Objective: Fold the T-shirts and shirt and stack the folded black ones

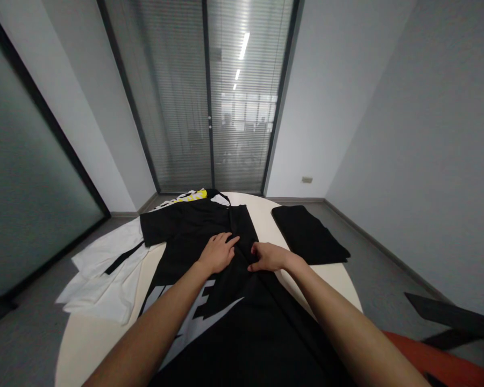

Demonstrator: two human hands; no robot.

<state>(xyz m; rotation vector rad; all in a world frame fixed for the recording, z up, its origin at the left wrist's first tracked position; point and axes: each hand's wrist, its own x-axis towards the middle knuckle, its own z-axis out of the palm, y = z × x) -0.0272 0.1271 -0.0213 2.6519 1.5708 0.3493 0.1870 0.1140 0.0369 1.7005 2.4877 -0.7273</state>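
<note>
A black T-shirt [197,220] with large grey lettering and a swoosh is spread across the table. Its right side is folded inward over the front. My left hand [218,253] lies on the shirt's chest with its fingers stretched out. My right hand [269,257] rests at the folded right side, its thumb and index finger apart over the fabric. The tips of its other fingers are hidden. Beyond my right hand lies a folded black garment [308,236].
White garments [108,274] hang over the left edge of the round cream table [86,344]. A yellow-and-white patterned cloth [189,196] lies at the far edge. An orange chair [435,357] stands at the lower right. Glass panels with blinds [177,107] are behind.
</note>
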